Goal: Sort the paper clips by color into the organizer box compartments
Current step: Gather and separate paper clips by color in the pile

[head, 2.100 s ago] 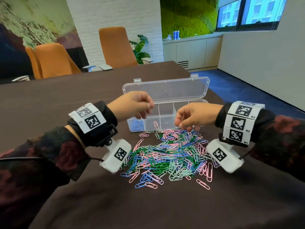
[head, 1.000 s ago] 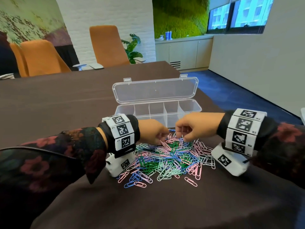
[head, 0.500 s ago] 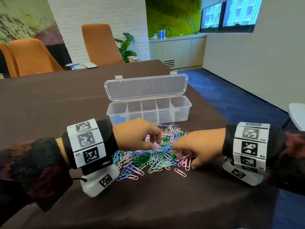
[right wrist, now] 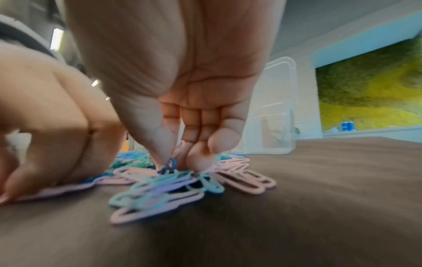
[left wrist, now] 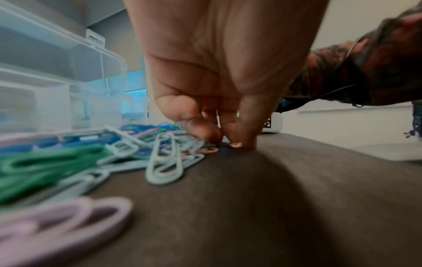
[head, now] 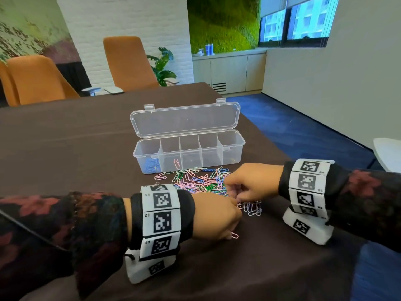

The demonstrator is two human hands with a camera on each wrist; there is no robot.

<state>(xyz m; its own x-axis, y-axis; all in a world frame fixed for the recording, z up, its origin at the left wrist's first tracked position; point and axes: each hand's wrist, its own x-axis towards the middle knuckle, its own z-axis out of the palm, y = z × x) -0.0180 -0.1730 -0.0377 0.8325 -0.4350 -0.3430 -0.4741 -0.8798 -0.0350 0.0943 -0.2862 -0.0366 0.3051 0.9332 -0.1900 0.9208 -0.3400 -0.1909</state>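
The clear organizer box stands open on the brown cloth. Its leftmost compartment holds blue clips, and a pink clip lies in the second. A mixed pile of paper clips lies in front of it. My left hand is curled at the pile's near edge, and its thumb and fingertips close on a lone pink clip lying on the cloth. My right hand reaches down into the pile. Its thumb and forefinger pinch a dark blue clip and a pink one.
The table's right edge drops to blue carpet just past the box. Orange chairs stand at the far side. Bare brown cloth lies in front of the pile. The box lid stands open behind the compartments.
My left hand came back from over the box's left compartments and dropped to the lone pink clip at the pile's near edge. My right hand stayed in the pile, shifting slightly.
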